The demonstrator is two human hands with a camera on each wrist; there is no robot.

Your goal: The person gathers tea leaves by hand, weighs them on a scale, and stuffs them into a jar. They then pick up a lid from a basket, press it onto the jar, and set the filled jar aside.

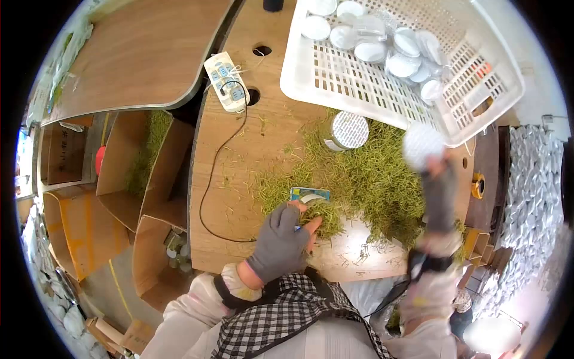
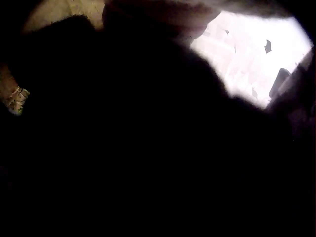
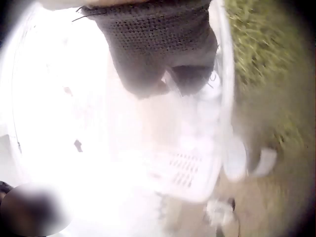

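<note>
My left hand (image 1: pixel 281 239), in a grey glove with bare fingertips, curls round a clear jar heaped with dried green stems (image 1: pixel 323 218) near the front of the table. A flat blue-edged device (image 1: pixel 321 194) shows just beyond it. Blurred at the right, my right hand (image 1: pixel 439 188) pinches a white round lid (image 1: pixel 422 145) by the basket's near edge. In the right wrist view the dark glove (image 3: pixel 153 49) overlaps the bright basket. A jar with a white patterned lid (image 1: pixel 350 130) stands among the stems. The left wrist view is mostly dark.
A white plastic basket (image 1: pixel 359 90) holding several white-lidded containers is at the back right. Loose green stems (image 1: pixel 382 185) cover the middle of the table. A power strip (image 1: pixel 227 82) with a black cable (image 1: pixel 206 197) lies to the left. Cardboard boxes (image 1: pixel 119 185) stand beside the table.
</note>
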